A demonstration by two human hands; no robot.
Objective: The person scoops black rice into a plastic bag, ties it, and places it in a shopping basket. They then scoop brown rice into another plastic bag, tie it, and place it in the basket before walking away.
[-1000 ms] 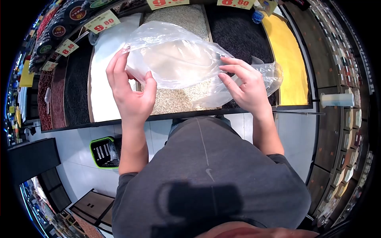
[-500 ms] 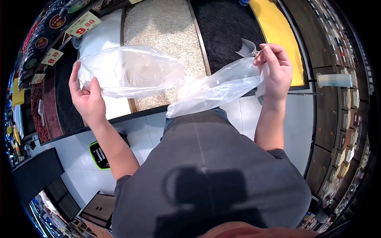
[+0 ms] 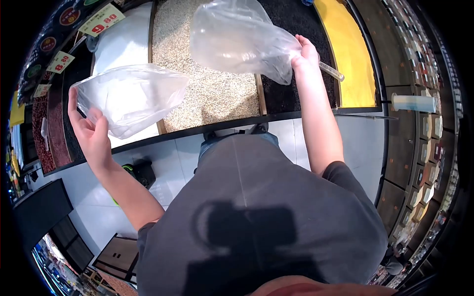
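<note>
My left hand (image 3: 91, 130) holds a clear plastic bag (image 3: 140, 96) at its mouth, with thumb and fingers at the rim. This bag spreads to the right over the white bin and the edge of the beige grain. A second clear plastic bag (image 3: 229, 39) is gathered in my right hand (image 3: 306, 54), its wide end puffed out toward the left over the beige grain. Right beside that hand, a clear scoop handle (image 3: 333, 72) slants over the divider; the rest of the scoop is hidden behind the hand and bag.
Open bins hold beige grain (image 3: 202, 108), black grain (image 3: 284, 101), yellow grain (image 3: 355, 74) and dark red beans (image 3: 44, 153). Price cards (image 3: 102, 20) hang at the upper left. A black basket (image 3: 140, 172) stands on the floor. Shelving (image 3: 400, 163) lines the right.
My right hand moved up and left, swinging its bag from low in the middle to above the beige grain. The two bags, overlapping before, now lie apart. My left hand shifted slightly left and down.
</note>
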